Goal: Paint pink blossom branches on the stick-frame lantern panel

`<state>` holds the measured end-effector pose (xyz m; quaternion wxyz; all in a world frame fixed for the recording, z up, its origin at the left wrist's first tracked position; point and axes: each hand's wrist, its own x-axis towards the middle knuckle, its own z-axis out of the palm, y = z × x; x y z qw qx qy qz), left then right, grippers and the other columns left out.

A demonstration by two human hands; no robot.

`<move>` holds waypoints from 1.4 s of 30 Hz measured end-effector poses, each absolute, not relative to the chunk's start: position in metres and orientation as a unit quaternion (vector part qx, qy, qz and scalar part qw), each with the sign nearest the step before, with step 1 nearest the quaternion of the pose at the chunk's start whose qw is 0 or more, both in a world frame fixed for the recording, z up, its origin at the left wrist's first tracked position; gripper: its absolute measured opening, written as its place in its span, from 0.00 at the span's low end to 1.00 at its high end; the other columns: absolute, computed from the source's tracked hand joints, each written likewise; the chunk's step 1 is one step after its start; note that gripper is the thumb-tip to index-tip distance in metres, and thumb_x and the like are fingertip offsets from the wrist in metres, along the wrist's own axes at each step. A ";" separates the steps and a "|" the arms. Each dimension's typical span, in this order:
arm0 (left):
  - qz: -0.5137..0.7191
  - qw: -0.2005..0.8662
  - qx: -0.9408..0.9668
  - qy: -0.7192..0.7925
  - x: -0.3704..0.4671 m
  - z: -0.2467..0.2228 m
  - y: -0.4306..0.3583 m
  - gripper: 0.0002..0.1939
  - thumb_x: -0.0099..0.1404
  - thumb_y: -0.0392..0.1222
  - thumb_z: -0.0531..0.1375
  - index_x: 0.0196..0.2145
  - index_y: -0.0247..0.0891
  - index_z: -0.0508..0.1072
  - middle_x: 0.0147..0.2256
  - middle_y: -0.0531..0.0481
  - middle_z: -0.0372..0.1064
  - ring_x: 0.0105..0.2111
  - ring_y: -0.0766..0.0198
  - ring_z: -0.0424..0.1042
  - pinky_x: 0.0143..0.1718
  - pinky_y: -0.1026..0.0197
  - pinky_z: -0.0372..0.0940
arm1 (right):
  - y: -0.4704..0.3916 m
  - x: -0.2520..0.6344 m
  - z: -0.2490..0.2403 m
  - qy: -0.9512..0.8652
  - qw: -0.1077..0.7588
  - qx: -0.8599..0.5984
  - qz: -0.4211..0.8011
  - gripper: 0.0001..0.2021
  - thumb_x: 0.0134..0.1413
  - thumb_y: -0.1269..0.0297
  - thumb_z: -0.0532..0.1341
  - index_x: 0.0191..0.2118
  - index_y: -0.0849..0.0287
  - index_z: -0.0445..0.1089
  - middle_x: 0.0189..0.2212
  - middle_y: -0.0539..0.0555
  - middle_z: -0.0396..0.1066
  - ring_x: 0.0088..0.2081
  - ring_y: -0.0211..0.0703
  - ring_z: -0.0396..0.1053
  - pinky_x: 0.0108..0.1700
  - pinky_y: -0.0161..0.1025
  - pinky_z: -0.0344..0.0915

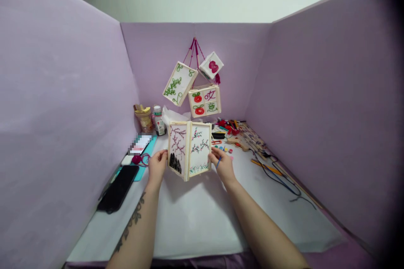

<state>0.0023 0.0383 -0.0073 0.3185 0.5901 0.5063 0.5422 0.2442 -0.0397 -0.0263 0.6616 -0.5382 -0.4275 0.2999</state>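
As held above the desk (pixel 195 218), the item was recorded thus.
Item: paper lantern (pixel 189 149), thin wooden frame with painted paper panels; judged light, stiff at the frame, fragile at the panels.
Grip points: frame edges only, judged safest.
Left hand (pixel 157 168): closed on the lantern's left edge.
Right hand (pixel 223 164): fingers on the right edge, also holding a blue brush (pixel 219 162).
Position: between both hands, mid-desk, clear of the surface, near the hanging lanterns (pixel 195 88) beyond.

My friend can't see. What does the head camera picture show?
Two hands hold up a small painted lantern with pink blossom branches: left hand on one side, right hand, which also holds a thin blue brush, on the other. Behind, similar lanterns hang on a purple wall.
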 end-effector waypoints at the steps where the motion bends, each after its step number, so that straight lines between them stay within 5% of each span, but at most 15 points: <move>1: 0.549 0.293 0.596 0.507 0.003 -0.004 0.035 0.18 0.55 0.52 0.58 0.35 0.35 0.74 0.33 0.44 0.73 0.34 0.57 0.70 0.32 0.60 0.63 | -0.040 0.244 -0.026 -0.427 0.662 -0.537 0.302 0.23 0.46 0.55 0.64 0.47 0.63 0.71 0.35 0.58 0.78 0.36 0.48 0.74 0.41 0.45 0.70; 6: 0.558 0.179 0.678 0.444 0.009 0.018 0.005 0.12 0.60 0.48 0.57 0.30 0.38 0.73 0.31 0.46 0.71 0.34 0.60 0.68 0.37 0.59 0.63 | -0.041 0.241 -0.025 -0.421 0.664 -0.545 0.291 0.23 0.47 0.54 0.64 0.46 0.64 0.71 0.37 0.59 0.77 0.37 0.49 0.74 0.42 0.45 0.70; 14: 0.543 0.052 0.777 0.313 0.022 0.035 -0.023 0.12 0.60 0.41 0.61 0.42 0.40 0.76 0.41 0.44 0.75 0.43 0.56 0.72 0.48 0.53 0.64 | -0.045 0.234 -0.016 -0.429 0.658 -0.554 0.274 0.19 0.48 0.56 0.62 0.45 0.62 0.69 0.29 0.54 0.75 0.31 0.45 0.73 0.35 0.41 0.69; 27: 0.544 -0.050 0.721 0.426 0.006 0.036 -0.011 0.10 0.62 0.43 0.60 0.39 0.40 0.78 0.34 0.45 0.77 0.35 0.57 0.72 0.43 0.56 0.64 | -0.054 0.208 -0.017 -0.490 0.646 -0.540 0.225 0.17 0.48 0.61 0.62 0.45 0.57 0.64 0.27 0.49 0.70 0.29 0.40 0.70 0.35 0.38 0.68; 37: 0.436 -0.142 0.754 0.470 -0.003 0.035 -0.004 0.16 0.64 0.46 0.56 0.44 0.37 0.77 0.33 0.43 0.73 0.36 0.54 0.68 0.43 0.54 0.62 | -0.057 0.201 -0.017 -0.518 0.626 -0.542 0.215 0.15 0.49 0.62 0.62 0.44 0.56 0.63 0.26 0.48 0.69 0.28 0.40 0.69 0.33 0.37 0.68; 42: 0.394 -0.099 0.758 0.510 -0.004 0.028 0.003 0.16 0.65 0.43 0.53 0.45 0.34 0.74 0.39 0.39 0.72 0.41 0.50 0.68 0.43 0.52 0.63 | -0.059 0.201 -0.018 -0.556 0.608 -0.528 0.208 0.15 0.50 0.64 0.61 0.44 0.56 0.63 0.27 0.48 0.69 0.28 0.39 0.69 0.33 0.37 0.68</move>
